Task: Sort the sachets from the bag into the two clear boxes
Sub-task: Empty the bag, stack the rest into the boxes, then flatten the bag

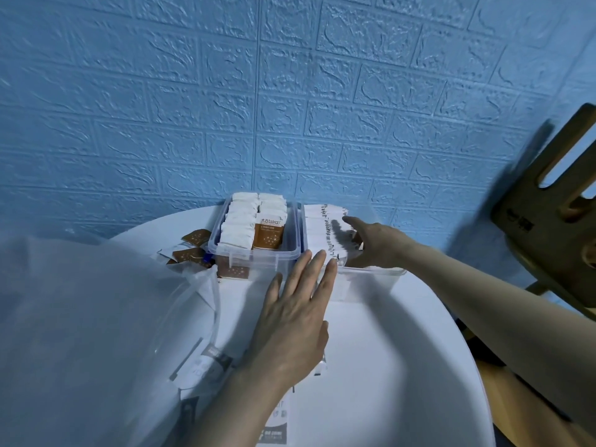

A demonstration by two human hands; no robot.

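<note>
Two clear boxes stand side by side at the far edge of the white round table [387, 366]. The left box [258, 254] holds rows of brown-and-white sachets [269, 233]. Upright white sachets [322, 227] fill the right box [374, 273]. My left hand [296, 321] lies flat with straight fingers against the near front of the right box. My right hand [374, 241] reaches into the right box, its index finger stretched over the white sachets. A large translucent bag [96, 333] covers the table's left side.
Several loose brown sachets [190, 250] lie left of the left box, beside the bag. Printed sachets [209, 359] show under the bag's edge near my left wrist. A wooden chair back [548, 201] stands at the right. A blue brick-pattern wall is behind the table.
</note>
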